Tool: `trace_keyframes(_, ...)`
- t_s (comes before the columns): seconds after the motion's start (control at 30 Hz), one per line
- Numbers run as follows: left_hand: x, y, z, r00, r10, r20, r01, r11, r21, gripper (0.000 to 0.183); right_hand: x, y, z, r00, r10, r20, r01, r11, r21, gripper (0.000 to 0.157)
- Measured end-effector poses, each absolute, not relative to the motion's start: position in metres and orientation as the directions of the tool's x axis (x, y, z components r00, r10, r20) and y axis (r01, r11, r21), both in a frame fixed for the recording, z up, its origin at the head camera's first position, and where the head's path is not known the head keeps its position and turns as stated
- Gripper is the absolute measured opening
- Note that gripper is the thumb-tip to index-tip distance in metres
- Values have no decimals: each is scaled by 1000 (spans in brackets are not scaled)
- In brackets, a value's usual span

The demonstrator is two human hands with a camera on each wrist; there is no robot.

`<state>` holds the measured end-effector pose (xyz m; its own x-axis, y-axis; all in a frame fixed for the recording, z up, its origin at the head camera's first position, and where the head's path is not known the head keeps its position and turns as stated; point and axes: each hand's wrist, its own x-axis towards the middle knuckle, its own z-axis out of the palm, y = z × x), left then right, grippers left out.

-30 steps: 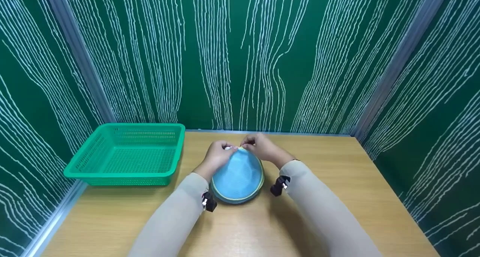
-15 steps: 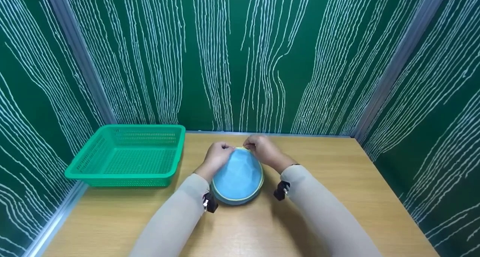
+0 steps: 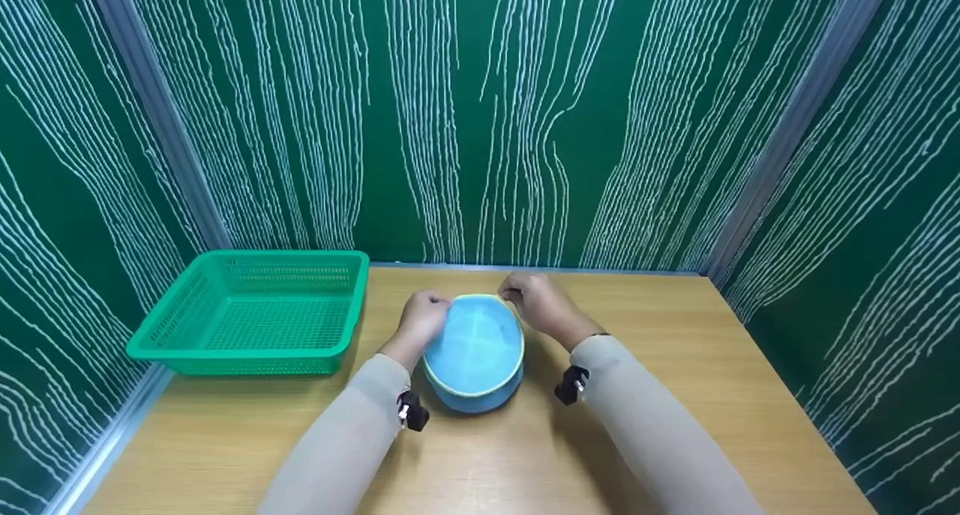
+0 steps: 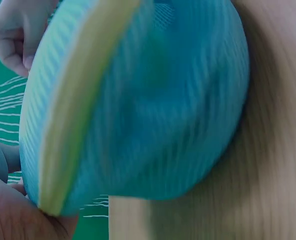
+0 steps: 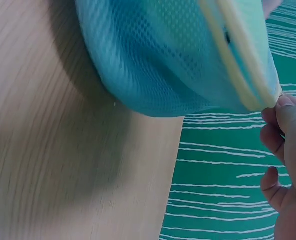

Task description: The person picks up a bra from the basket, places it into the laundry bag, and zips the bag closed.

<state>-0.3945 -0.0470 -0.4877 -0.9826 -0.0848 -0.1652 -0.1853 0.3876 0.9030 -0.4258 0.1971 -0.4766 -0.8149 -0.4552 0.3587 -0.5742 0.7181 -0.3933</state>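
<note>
Gripping the blue mesh bag (image 3: 476, 350) at its far end, the two hands were positioned on opposite sides of its rim. The left hand (image 3: 422, 317) held the rim's left side, the thumb lying at the edge; its other fingertips were largely hidden. The right hand (image 3: 541, 306) pinched the rim's right side between thumb and forefinger, as the right wrist view confirmed, with the remaining fingers bent and clear of the fabric. Both grips were narrow, each limited to the bag's edge.

The bag was located near the middle of the wooden table (image 3: 750, 395), directly between the hands, with its underside on the tabletop. Its oval face was turned upward, and the side wall showed below it on the near side. Yellow trim (image 5: 237, 60) ran around the rim in two parallel bands, with a small dark mark between them in the right wrist view.

A green plastic basket (image 3: 247, 352) was placed at the back left of the table, apart from the bag and the left hand. Its walls were slotted and its floor was a grid. Light sleeves (image 3: 660, 425) covered both forearms, and a small black device (image 3: 414, 412) was mounted at each wrist. Green panels (image 3: 517, 162) with wavy white lines enclosed the table, joined at the corners by grey posts (image 3: 795, 124).
</note>
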Motion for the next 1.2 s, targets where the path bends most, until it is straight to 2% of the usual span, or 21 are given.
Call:
trace_keyframes(0.2,-400,-52,-495,-967,-92,-238,-255,333,908,38,-424,206,-481,-835,-411,365,-543,722,-430,14)
trace_keyframes(0.37,-403,-52,-496,-970,-94,-226,-245,370,896,42,-425,207,-486,-806,-435,402,-584,695,-418,12)
trace_keyframes(0.53,-401,-48,-490,-974,-92,-206,-226,420,879,42,-426,204,-486,-807,-437,398,-582,702,-409,12)
trace_keyframes(0.77,-395,-33,-481,-994,-59,-88,-106,538,836,38,-425,196,-482,-812,-440,382,-575,714,-400,14)
trace_keyframes(0.97,-397,-20,-479,-998,53,40,66,681,729,34,-426,192,-483,-790,-471,392,-605,697,-383,14)
trace_keyframes(1.2,-399,-12,-479,-991,107,81,132,687,715,26,-426,191,-483,-777,-487,399,-622,689,-371,13)
